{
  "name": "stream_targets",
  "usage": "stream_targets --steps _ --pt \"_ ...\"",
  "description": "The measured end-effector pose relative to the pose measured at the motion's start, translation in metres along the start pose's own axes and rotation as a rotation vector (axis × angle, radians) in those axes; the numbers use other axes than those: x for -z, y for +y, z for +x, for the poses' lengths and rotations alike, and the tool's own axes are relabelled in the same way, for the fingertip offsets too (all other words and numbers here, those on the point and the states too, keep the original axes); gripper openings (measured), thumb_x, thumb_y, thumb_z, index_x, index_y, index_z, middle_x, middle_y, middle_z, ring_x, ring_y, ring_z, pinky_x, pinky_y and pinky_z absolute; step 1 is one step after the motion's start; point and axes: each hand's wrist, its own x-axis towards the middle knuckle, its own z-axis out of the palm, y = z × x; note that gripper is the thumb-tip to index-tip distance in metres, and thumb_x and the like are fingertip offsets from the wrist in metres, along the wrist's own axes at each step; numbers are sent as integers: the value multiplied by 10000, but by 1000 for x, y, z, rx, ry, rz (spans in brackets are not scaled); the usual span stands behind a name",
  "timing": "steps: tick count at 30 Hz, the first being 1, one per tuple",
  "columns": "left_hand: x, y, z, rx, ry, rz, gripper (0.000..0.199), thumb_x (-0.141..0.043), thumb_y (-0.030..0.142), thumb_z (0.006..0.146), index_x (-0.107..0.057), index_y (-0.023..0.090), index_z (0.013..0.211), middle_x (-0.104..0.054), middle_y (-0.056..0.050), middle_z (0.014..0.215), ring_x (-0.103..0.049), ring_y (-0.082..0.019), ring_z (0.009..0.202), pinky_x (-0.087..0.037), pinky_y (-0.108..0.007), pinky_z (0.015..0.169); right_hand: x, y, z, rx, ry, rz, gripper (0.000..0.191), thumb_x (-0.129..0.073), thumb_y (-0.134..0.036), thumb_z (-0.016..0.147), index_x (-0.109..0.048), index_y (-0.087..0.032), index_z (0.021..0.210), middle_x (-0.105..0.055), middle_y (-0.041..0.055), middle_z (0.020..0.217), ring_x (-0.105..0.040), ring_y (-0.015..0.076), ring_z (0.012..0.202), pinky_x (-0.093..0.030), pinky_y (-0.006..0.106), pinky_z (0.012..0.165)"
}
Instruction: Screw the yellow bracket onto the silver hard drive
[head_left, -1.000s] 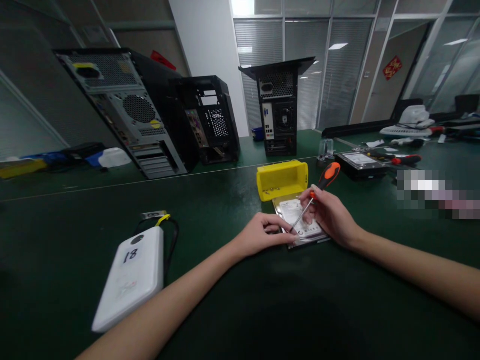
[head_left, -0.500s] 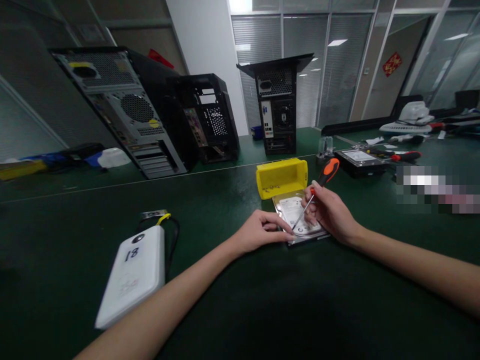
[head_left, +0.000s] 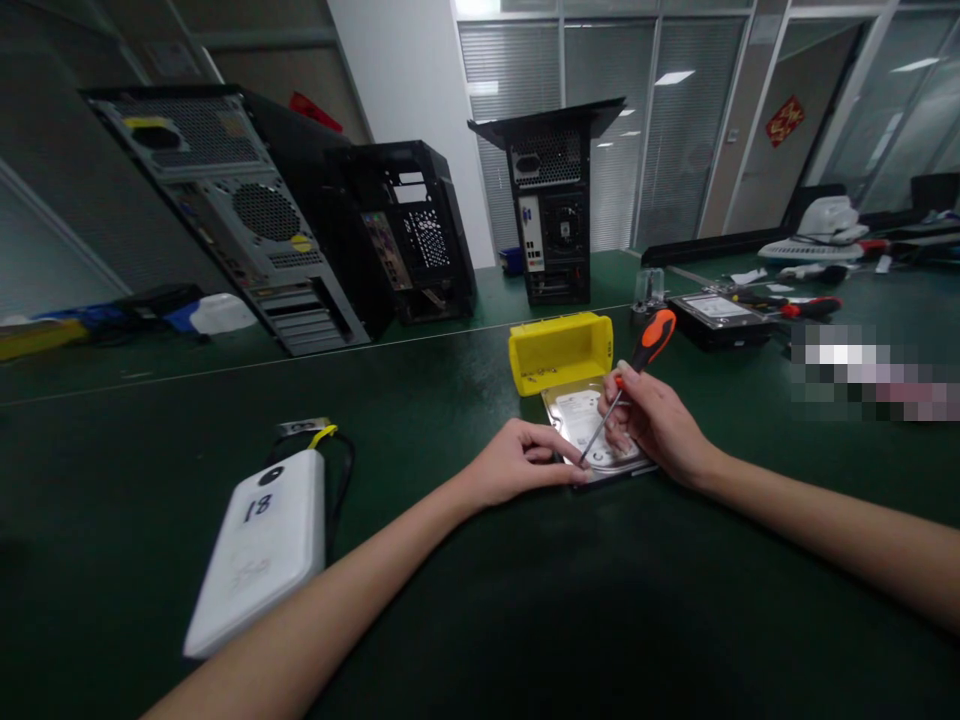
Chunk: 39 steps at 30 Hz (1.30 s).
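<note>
A silver hard drive (head_left: pixel 574 408) with a white label lies flat on the green table, label side up. My right hand (head_left: pixel 651 420) is closed around a screwdriver (head_left: pixel 654 340) with an orange and black handle, held at a slant. Its thin shaft runs down to the drive's near left corner. At that corner, my left hand (head_left: pixel 517 460) has thumb and index finger pinched together beside the screwdriver tip. Whatever lies between those fingertips is too small to make out. Right behind the drive, a yellow bin (head_left: pixel 561 352) on its side holds several small screws (head_left: pixel 536 376).
A white power bank (head_left: pixel 259 550) marked 18, with a black cable, lies by my left forearm. Computer cases (head_left: pixel 300 220) stand at the back left, another case (head_left: pixel 553 220) behind the bin. Another hard drive (head_left: pixel 720 310) and pliers (head_left: pixel 810 307) lie to the right.
The whole view has shifted slightly. Both hands and the screwdriver keep nearly the same position on the hard drive.
</note>
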Motion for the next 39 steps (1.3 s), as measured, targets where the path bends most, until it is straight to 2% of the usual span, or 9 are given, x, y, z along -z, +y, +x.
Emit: stream_targets --steps 9,14,22,28,34,39 --pt "-2 1 0 14 16 33 205 -725 313 691 -728 120 759 -616 -14 703 -394 -66 542 -274 -215 507 3 2 0 -13 -11 -18 261 -472 -407 892 -483 -163 801 -508 -34 619 -498 43 421 -387 168 391" --pt "-3 1 0 3 -6 2 229 -706 317 716 -728 131 848 -645 -35 804 -431 -74 584 -298 -213 525 5 3 1 -11 -29 -44 276 -473 -440 884 -481 -173 815 -507 -34 607 -498 48 424 -379 176 396" --pt "-2 -1 1 33 36 39 257 -714 343 704 -729 109 810 -602 -20 701 -387 -67 530 -268 -219 497 4 3 1 3 -12 -40 279 -479 -447 878 -473 -176 812 -505 -34 619 -487 44 418 -377 179 386" --pt "-3 -1 1 38 48 -26 229 -734 318 675 -733 124 798 -657 -44 779 -452 -81 569 -334 -223 537 5 3 1 6 -8 -57 291 -502 -465 858 -463 -179 819 -505 -36 640 -495 46 422 -391 179 388" --pt "-1 -5 0 39 52 23 302 -731 366 684 -739 100 828 -628 -36 723 -350 -57 516 -257 -214 485 4 5 1 16 -9 -68 291 -506 -457 858 -470 -169 831 -521 -31 683 -514 44 439 -397 173 398" --pt "-3 -2 -2 49 93 10 254 -744 345 670 -741 106 755 -604 -15 662 -377 -62 522 -252 -208 483 2 7 1 30 -47 -108 311 -490 -476 860 -469 -167 836 -512 -44 591 -503 57 412 -385 181 409"
